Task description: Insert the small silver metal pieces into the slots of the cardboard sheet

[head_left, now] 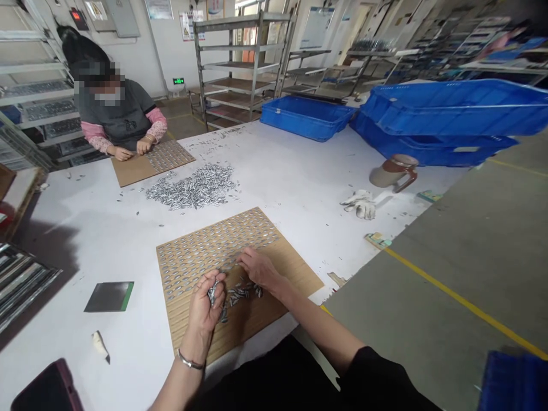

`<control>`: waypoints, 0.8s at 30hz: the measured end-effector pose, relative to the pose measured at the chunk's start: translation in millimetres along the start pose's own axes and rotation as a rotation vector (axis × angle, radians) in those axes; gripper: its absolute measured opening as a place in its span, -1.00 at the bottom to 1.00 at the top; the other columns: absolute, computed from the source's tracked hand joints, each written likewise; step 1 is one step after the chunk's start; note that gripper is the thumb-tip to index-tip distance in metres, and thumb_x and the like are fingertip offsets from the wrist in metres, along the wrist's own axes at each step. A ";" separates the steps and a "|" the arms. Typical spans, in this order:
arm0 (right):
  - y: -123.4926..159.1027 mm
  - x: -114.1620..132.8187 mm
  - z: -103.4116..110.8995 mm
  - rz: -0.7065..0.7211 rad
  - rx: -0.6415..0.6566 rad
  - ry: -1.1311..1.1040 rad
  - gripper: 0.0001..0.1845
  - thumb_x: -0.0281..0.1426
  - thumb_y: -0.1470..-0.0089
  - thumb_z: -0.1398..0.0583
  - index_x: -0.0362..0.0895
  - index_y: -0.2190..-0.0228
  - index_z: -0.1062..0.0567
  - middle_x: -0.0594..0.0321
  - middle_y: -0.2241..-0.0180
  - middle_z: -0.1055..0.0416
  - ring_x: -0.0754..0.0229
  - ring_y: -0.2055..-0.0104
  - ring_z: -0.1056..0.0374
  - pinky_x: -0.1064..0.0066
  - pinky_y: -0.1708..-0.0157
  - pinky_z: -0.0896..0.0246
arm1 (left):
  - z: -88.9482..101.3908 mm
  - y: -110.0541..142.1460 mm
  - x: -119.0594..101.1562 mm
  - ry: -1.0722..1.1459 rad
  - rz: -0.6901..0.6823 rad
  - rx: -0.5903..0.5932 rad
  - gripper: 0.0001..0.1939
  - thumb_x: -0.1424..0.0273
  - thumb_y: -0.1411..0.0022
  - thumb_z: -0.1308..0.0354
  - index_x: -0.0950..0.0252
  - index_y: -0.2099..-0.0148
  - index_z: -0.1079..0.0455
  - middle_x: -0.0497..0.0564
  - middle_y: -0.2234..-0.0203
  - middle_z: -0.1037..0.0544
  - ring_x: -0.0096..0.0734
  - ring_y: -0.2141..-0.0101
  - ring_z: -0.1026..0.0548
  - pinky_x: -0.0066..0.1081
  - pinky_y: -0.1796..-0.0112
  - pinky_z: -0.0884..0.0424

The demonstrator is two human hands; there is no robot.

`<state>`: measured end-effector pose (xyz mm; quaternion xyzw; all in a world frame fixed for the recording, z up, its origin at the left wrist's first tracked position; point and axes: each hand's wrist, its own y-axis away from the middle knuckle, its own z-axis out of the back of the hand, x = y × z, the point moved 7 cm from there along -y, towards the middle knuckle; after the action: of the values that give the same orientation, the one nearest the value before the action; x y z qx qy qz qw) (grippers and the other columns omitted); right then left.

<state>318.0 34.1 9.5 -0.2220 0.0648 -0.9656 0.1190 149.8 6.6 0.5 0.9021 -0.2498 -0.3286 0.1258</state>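
On the table in front of me lies a brown board [252,325], its far part covered with rows of small silvery leaf-shaped metal pieces [184,262]. Curled upward over the board, my left hand [208,299] is closed around several loose metal pieces [213,292]. My right hand [259,268] reaches to the near edge of the rows, fingertips pinched together against the board; whatever is between them is too small to make out. More loose pieces [240,294] lie in a small heap on the board between my hands.
A big pile of metal pieces [194,185] lies beyond the board. Across the table a person [117,111] works at another board [131,171]. Gloves [362,204], a mug [391,171] and blue crates [306,117] stand right; a dark plate [109,297] and phone [47,391] lie left.
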 end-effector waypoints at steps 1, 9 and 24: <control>-0.3 0.2 0.1 0.011 0.010 0.012 -0.80 -0.40 -0.35 -0.09 -0.12 0.24 -0.52 0.20 0.23 -0.41 0.23 0.26 -0.33 0.46 0.31 -0.18 | 0.0 -0.2 -0.1 0.006 -0.005 0.003 -0.79 0.51 -0.11 -0.30 0.36 0.18 -0.40 -0.04 0.39 -0.49 -0.76 0.65 -0.17 -0.68 0.72 -0.04; -3.2 -3.6 -5.4 0.048 0.047 0.016 -0.79 -0.40 -0.34 -0.08 -0.14 0.17 -0.53 0.15 0.17 -0.44 0.22 0.22 -0.36 0.44 0.25 -0.22 | 0.2 -1.6 -0.9 -0.001 -0.034 -0.029 -0.84 0.52 -0.11 -0.28 0.37 0.22 -0.44 -0.01 0.40 -0.52 -0.75 0.66 -0.20 -0.69 0.73 -0.02; 61.9 72.4 58.4 0.224 0.043 -0.133 -0.78 -0.33 -0.31 -0.14 -0.05 0.14 -0.58 0.18 0.22 -0.49 0.13 0.14 -0.36 0.28 0.03 -0.24 | -25.8 25.0 45.6 -0.392 0.109 -0.039 -0.45 -0.03 -0.16 -0.26 0.29 -0.02 -0.41 -0.08 0.44 -0.47 -0.63 0.64 -0.32 -0.64 0.69 -0.06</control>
<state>293.2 -48.4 80.5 -0.2743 0.0604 -0.9306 0.2348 187.6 -37.2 5.5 0.8035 -0.3114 -0.4953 0.1099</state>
